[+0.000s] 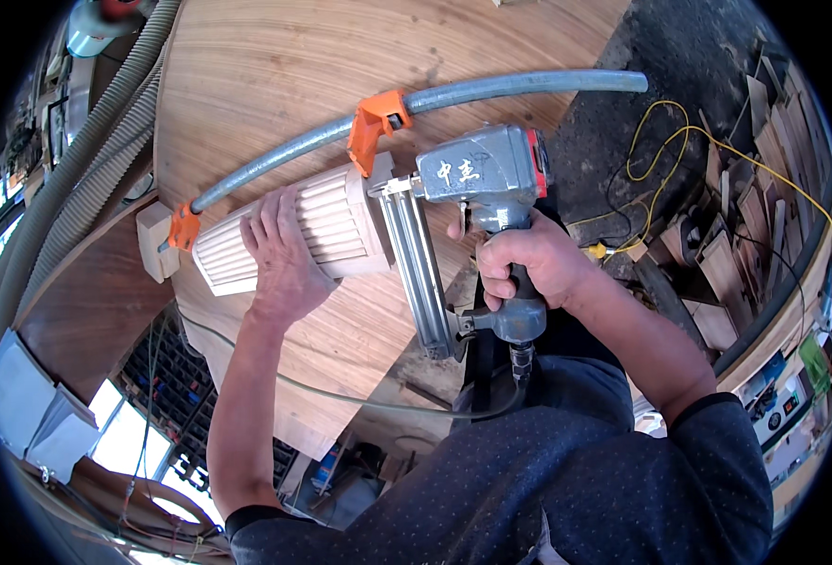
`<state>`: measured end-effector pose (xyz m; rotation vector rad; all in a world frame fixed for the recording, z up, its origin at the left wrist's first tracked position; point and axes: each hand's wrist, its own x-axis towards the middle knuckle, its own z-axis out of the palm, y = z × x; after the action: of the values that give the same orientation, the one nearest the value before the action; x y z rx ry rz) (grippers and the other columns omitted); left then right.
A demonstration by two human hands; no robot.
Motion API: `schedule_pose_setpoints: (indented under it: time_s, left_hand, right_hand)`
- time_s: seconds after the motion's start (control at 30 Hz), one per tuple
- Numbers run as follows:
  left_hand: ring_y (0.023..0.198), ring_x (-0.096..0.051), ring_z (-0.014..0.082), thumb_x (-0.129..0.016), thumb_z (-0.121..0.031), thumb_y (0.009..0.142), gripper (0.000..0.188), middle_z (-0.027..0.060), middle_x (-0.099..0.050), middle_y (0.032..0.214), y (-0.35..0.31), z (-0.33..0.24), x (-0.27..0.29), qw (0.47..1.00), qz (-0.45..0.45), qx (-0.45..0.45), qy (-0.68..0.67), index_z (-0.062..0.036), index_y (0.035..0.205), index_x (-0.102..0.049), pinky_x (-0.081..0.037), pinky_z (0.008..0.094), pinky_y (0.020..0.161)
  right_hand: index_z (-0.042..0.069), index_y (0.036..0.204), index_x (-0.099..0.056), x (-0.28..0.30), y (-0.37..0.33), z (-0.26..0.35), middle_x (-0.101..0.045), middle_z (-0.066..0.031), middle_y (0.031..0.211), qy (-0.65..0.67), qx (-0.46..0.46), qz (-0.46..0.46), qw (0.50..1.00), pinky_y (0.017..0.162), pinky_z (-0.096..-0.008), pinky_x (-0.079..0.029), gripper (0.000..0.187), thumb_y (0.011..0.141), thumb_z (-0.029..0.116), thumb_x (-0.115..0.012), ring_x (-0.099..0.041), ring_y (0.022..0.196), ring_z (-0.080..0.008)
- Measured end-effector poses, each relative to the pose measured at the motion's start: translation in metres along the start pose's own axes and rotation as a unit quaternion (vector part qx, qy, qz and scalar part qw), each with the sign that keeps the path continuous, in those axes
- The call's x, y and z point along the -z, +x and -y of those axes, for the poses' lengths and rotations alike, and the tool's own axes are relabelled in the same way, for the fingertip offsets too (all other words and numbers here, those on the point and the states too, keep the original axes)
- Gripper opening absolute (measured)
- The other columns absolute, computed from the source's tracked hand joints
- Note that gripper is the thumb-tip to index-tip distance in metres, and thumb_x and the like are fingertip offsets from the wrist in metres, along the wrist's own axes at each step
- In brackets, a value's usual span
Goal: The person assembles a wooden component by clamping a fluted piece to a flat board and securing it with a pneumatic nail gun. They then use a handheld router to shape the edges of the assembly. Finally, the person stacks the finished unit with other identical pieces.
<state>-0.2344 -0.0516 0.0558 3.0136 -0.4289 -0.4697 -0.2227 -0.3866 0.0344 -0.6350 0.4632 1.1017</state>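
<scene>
A pale wooden slatted panel [340,221] with a plain frame lies on the tabletop. My left hand [289,259] grips it near the middle, its fingers bent over the slats. In my right hand [533,259] is the handle of a grey pneumatic nail gun [477,169], a finger by its trigger. The gun's nose sits at the panel's right-hand end, touching or very near the frame; exact contact is hard to see. A long metal pipe clamp [289,155] with orange jaws [375,127] runs along the panel's far side.
The wooden tabletop [265,56] spreads under the work. An air hose [406,408] runs from the gun's handle across to the left. Grey ribbed ducts [86,160] rise at the left. Timber offcuts [717,264] and a yellow cord [679,127] lie at the right.
</scene>
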Motion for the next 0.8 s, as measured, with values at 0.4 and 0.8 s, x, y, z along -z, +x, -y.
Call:
schedule_pose_setpoints:
  time_s: [0.4, 0.8]
  left_hand:
    - [0.142, -0.032, 0.0428, -0.092, -0.025, 0.062, 0.121, 0.0216, -0.035, 0.148, -0.002, 0.001, -0.003, 1.0, 0.014, 0.0, -0.013, -0.0011, 0.156, -0.02, -0.017, 0.0638, 0.118]
    - [0.14, -0.033, 0.0417, -0.093, -0.031, 0.062, 0.122, 0.0211, -0.033, 0.15, 0.003, 0.0, 0.0, 0.999, 0.027, -0.031, 0.011, 0.0013, 0.154, -0.019, -0.02, 0.0593, 0.117]
  right_hand:
    - [-0.003, 0.119, -0.06, 0.003, 0.0, -0.001, -0.053, -0.0023, 0.06, 0.011, -0.008, 0.003, 1.0, 0.056, -0.0374, -0.054, 0.046, 0.074, 0.005, -0.061, -0.053, 0.047, -0.0137]
    - [0.0, 0.121, -0.061, 0.023, 0.013, -0.006, -0.053, -0.0008, 0.062, 0.096, 0.004, -0.008, 0.995, 0.06, -0.0383, -0.055, 0.042, 0.079, 0.005, -0.061, -0.054, 0.051, -0.0131]
